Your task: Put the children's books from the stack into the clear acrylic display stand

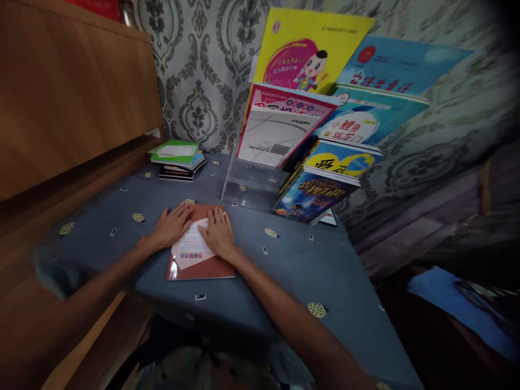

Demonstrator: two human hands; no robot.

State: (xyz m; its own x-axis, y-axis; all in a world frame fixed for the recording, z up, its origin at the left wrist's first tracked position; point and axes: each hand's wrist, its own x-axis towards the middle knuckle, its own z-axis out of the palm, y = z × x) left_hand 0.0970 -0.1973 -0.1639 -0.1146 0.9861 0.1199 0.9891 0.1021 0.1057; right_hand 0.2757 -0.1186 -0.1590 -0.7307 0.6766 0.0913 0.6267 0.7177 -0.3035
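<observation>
A thin reddish-brown book (215, 268) with a pale printed panel lies flat on the table in front of me, light glinting off its lower left corner. Over its upper left edge rests my left hand (174, 225), fingers stretched out and holding nothing. My right hand (220, 232) lies flat across the right part of the cover, its fingers extended toward the far edge. Both palms face down, and part of the panel is hidden beneath them.
A clear acrylic rack (249, 192) at the back holds several upright books, among them a yellow book (280, 46) and a dark blue book (312, 195). A small stack of books (176, 157) stands at the back left, near a wooden cabinet (81, 92). A patterned cloth covers the table (292, 276).
</observation>
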